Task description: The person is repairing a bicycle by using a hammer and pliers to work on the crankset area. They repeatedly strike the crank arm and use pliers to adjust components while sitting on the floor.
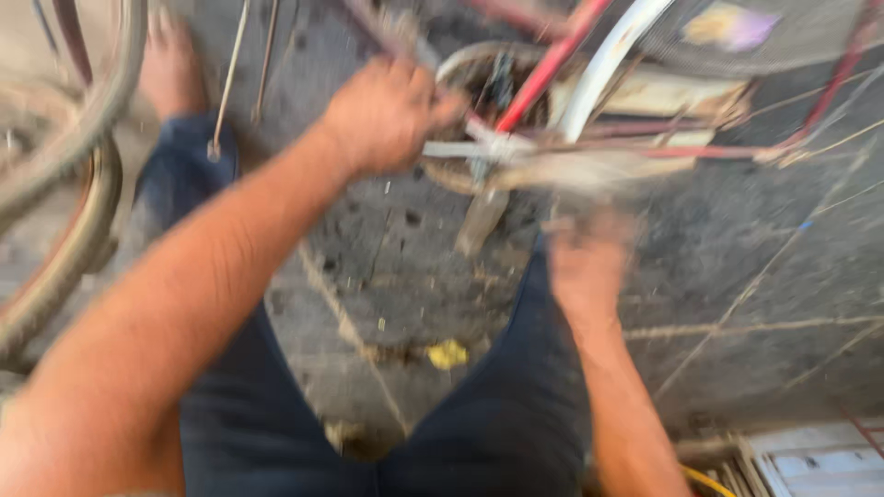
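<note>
Left hand [387, 110] clenches a bicycle frame [543, 69] part; blurred right hand [589, 262] hovers below, its grip apparently unreadable.

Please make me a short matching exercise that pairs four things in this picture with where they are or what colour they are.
Things:
1. left hand
2. right hand
3. tyre
4. scrap on the floor

Descriptions:
a. yellow, between the knees
b. curved along the left edge
c. closed on a metal part at the bicycle's hub
d. blurred, just below the bicycle frame

Pairs: 1-c, 2-d, 3-b, 4-a
</note>
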